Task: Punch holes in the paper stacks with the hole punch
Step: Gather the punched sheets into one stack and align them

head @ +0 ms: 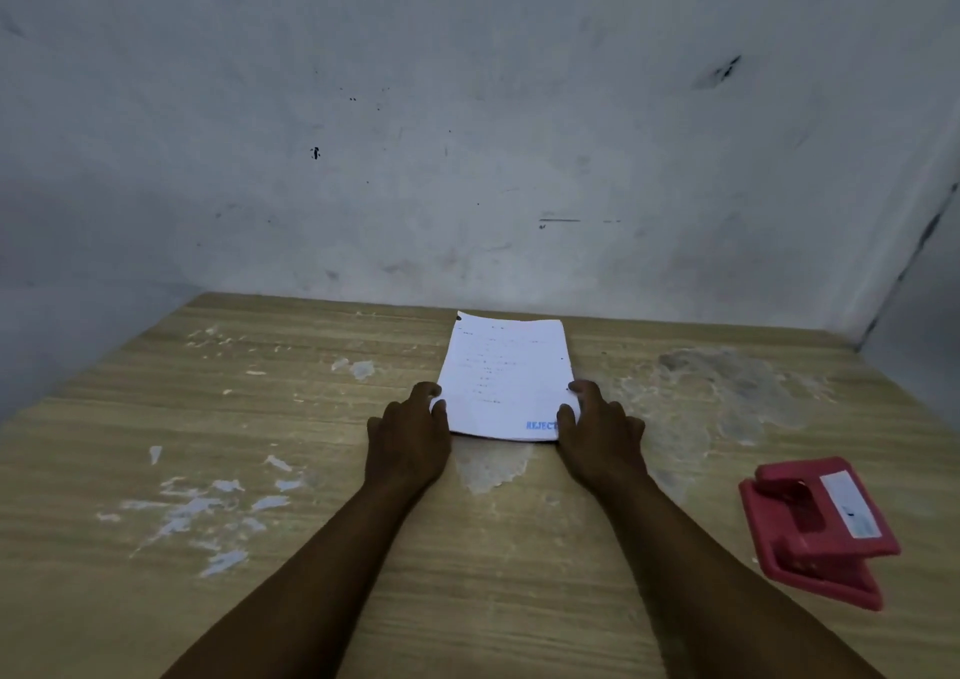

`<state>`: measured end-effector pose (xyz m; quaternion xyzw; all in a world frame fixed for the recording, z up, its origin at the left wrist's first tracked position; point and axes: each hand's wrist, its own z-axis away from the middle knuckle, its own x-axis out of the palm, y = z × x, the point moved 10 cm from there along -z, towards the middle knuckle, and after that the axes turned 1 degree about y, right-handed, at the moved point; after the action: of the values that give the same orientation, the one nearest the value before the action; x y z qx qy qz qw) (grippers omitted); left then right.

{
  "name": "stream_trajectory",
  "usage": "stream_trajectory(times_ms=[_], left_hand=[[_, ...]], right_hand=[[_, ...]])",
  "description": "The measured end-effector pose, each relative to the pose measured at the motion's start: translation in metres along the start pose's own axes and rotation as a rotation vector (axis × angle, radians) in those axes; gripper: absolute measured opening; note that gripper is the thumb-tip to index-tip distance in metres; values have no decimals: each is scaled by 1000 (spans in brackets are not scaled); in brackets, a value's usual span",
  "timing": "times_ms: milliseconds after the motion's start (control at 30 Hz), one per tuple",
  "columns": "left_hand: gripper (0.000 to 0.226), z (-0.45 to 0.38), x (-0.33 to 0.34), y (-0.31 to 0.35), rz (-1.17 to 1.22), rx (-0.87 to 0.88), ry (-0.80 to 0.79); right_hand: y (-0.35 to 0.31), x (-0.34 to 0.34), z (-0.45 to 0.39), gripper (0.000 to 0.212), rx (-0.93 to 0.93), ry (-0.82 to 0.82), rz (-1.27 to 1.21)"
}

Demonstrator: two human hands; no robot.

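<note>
A white paper stack point(505, 374) with faint print and a blue stamp at its near right corner lies on the wooden table point(260, 418), close to the back wall. My left hand point(408, 437) grips the stack's near left edge, thumb on top. My right hand point(597, 431) grips the near right edge the same way, covering part of the blue stamp. A red hole punch point(818, 530) with a white label sits on the table to the right, apart from both hands.
The table top is worn, with white scuffs at the left point(208, 512) and a grey patch at the back right point(727, 377). A stained grey wall point(467, 159) rises straight behind the table, and another wall closes the right side.
</note>
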<state>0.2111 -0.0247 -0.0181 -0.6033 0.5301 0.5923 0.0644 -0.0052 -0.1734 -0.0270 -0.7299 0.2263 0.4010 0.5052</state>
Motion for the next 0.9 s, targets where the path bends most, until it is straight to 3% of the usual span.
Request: stream_trajectory(times_ms=[533, 733, 900], left_hand=[[36, -38, 17, -2, -54, 29, 10], [77, -33, 22, 1, -57, 4, -105], [83, -27, 19, 4, -43, 58, -163]], right_hand=[[2, 14, -40, 46, -39, 23, 85], [2, 10, -28, 61, -46, 31, 89], [-2, 8, -11, 76, -112, -26, 50]])
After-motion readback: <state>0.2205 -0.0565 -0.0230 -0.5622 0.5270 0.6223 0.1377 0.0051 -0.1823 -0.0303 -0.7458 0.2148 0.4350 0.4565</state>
